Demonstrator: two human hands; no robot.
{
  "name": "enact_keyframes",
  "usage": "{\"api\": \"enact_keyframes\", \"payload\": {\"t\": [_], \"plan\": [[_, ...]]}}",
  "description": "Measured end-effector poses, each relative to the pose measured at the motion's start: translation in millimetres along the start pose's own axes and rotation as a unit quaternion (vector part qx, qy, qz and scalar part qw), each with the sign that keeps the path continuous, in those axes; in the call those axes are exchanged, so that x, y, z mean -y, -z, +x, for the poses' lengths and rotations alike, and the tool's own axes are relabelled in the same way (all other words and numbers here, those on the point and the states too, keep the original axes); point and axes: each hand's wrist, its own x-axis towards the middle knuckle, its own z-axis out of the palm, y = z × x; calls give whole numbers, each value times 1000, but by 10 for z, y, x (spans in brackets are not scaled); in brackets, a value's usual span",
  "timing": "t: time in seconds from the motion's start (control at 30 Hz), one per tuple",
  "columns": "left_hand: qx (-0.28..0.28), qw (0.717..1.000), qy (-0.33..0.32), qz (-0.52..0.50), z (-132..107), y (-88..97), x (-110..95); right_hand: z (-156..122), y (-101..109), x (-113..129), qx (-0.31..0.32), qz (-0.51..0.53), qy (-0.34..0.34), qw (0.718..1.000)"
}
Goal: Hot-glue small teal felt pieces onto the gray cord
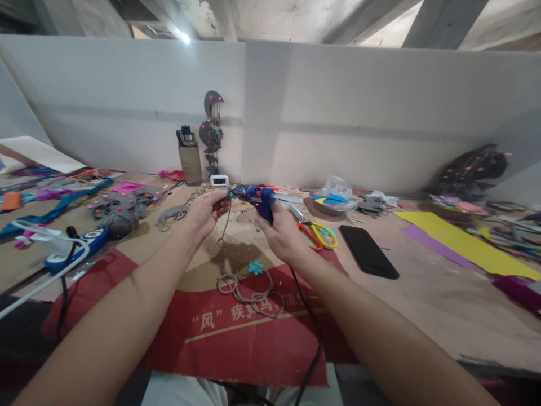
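My right hand (282,232) is wrapped round the handle of a blue hot glue gun (265,204), its nozzle end pointing left. A black cable (315,332) runs down from below that hand. At the nozzle, my left hand (207,213) pinches a grey cord (228,223) with a small teal piece at the fingertips; its exact shape is too small to tell. The cord hangs down and lies in loose loops on a red and tan cardboard sheet (262,361). Among the loops lies a teal flower-like cutout (256,268).
Scissors (323,235) with yellow and orange handles and a black phone (368,251) lie to the right. A bottle (191,160) stands at the back wall. On the left are a blue power strip (78,251) and grey yarn (120,223). Yellow sheet (477,242) lies far right.
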Motion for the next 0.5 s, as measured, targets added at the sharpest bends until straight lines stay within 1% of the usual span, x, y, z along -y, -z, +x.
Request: {"api": "enact_keyframes", "payload": {"t": [0.07, 0.2, 0.27, 0.4, 0.5], "plan": [[-1, 1000, 0, -1, 1, 0, 0, 1, -2, -1, -1, 6, 6, 1000], [-2, 1000, -2, -2, 6, 3, -4, 6, -2, -1, 14, -11, -10, 1000], [-1, 1000, -2, -6, 12, 7, -7, 10, 3, 0, 11, -7, -6, 1000], [-7, 1000, -2, -13, 42, 35, -7, 23, 6, -16, -2, 40, 1, 999], [-18, 1000, -16, -19, 75, 74, 0, 42, -4, -45, -3, 118, -31, 993]]}}
